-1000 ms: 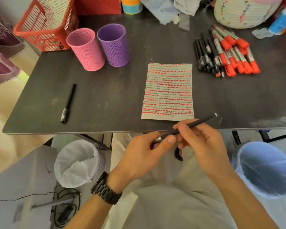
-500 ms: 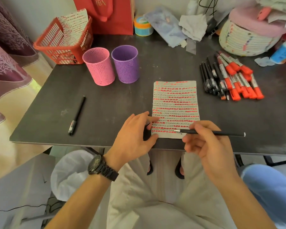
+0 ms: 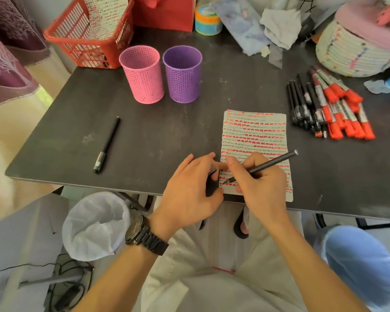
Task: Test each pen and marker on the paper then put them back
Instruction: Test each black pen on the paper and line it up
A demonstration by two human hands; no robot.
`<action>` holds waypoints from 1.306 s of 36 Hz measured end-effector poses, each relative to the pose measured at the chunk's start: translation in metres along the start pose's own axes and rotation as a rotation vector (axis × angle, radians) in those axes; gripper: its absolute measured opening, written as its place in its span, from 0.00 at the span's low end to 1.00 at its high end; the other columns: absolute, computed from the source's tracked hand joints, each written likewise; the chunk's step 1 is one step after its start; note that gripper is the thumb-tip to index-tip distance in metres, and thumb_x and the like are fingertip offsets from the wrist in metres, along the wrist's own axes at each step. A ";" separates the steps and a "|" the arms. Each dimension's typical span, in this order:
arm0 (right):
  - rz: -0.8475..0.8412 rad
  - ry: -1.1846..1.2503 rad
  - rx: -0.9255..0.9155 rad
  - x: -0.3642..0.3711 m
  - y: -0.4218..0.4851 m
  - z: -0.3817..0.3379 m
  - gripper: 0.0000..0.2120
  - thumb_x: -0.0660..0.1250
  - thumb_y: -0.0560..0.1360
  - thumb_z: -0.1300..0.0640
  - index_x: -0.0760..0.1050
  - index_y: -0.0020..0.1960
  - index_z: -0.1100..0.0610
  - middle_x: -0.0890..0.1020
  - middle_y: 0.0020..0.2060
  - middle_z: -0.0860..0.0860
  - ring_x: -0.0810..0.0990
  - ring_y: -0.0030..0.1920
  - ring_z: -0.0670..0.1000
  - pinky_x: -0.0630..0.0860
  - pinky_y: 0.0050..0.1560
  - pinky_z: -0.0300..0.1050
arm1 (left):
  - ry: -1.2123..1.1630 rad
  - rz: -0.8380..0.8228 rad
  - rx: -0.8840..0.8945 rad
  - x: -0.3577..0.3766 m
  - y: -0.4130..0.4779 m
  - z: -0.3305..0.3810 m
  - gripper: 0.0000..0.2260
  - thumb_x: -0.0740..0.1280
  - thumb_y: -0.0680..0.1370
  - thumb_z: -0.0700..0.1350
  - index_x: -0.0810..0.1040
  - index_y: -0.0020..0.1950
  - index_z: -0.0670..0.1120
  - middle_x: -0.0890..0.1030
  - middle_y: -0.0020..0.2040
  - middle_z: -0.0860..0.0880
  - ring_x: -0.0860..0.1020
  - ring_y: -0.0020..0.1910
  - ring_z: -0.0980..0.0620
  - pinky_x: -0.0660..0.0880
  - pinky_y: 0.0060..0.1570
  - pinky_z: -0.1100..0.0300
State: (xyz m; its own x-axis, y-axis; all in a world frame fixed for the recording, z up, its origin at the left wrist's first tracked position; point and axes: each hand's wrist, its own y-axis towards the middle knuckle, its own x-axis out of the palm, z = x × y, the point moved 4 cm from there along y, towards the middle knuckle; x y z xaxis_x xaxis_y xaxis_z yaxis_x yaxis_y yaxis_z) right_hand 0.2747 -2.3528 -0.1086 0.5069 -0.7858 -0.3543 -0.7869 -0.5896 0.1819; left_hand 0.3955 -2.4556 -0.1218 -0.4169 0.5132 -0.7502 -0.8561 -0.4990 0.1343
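Note:
My right hand [image 3: 261, 188] grips a thin black pen [image 3: 273, 164], uncapped, with its tip touching the lower left of the paper [image 3: 254, 131]. The paper is covered in rows of red and dark test marks and lies near the table's front edge. My left hand [image 3: 189, 190] rests at the paper's left edge, index finger on the sheet, and seems to pinch the dark pen cap [image 3: 212, 183] between thumb and fingers. Several black pens [image 3: 302, 106] and red-capped markers [image 3: 342, 113] lie in a pile to the right. One more black pen [image 3: 107, 145] lies alone at the left.
A pink cup [image 3: 142, 75] and a purple cup [image 3: 182, 74] stand behind the paper on the dark table [image 3: 167, 131]. A red basket [image 3: 86, 41] and clutter line the back. Below the front edge are a white-lined bin [image 3: 97, 224] and a blue bin [image 3: 360, 264].
The hands pulled the cap off the pen below the table edge, then rose to the paper. My right hand has now set the pen tip on the lower left of the sheet.

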 end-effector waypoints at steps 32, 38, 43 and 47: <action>0.041 -0.125 -0.069 0.005 -0.002 0.005 0.14 0.69 0.74 0.56 0.69 0.32 0.52 0.78 0.28 0.50 0.80 0.29 0.50 0.74 0.30 0.36 | -0.056 0.014 -0.052 -0.001 0.001 0.001 0.16 0.71 0.70 0.46 0.65 0.50 0.50 0.78 0.65 0.59 0.64 0.74 0.62 0.64 0.74 0.49; 0.044 -0.131 -0.071 0.005 -0.002 0.006 0.14 0.69 0.74 0.57 0.70 0.32 0.54 0.77 0.25 0.51 0.79 0.28 0.52 0.75 0.30 0.42 | -0.052 0.023 -0.052 -0.002 0.002 0.002 0.17 0.71 0.70 0.46 0.64 0.50 0.50 0.77 0.65 0.60 0.64 0.74 0.62 0.65 0.73 0.49; 0.039 -0.116 -0.056 0.005 -0.001 0.005 0.14 0.69 0.73 0.57 0.69 0.31 0.54 0.76 0.24 0.53 0.79 0.28 0.57 0.75 0.31 0.52 | -0.063 0.016 -0.051 -0.001 0.001 0.002 0.17 0.71 0.70 0.45 0.64 0.49 0.50 0.78 0.65 0.61 0.64 0.75 0.63 0.60 0.76 0.52; 0.043 -0.120 -0.055 0.005 -0.001 0.005 0.15 0.69 0.74 0.57 0.69 0.31 0.52 0.77 0.26 0.52 0.80 0.28 0.56 0.76 0.31 0.52 | -0.055 0.011 -0.052 -0.001 0.000 0.001 0.17 0.71 0.70 0.46 0.63 0.49 0.51 0.78 0.65 0.60 0.64 0.75 0.62 0.58 0.77 0.54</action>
State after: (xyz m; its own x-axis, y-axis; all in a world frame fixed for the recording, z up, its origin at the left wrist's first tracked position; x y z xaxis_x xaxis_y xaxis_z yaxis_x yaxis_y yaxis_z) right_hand 0.2767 -2.3549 -0.1148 0.4248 -0.7844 -0.4519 -0.7850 -0.5678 0.2478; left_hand 0.3950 -2.4552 -0.1202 -0.4431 0.5446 -0.7121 -0.8351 -0.5395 0.1070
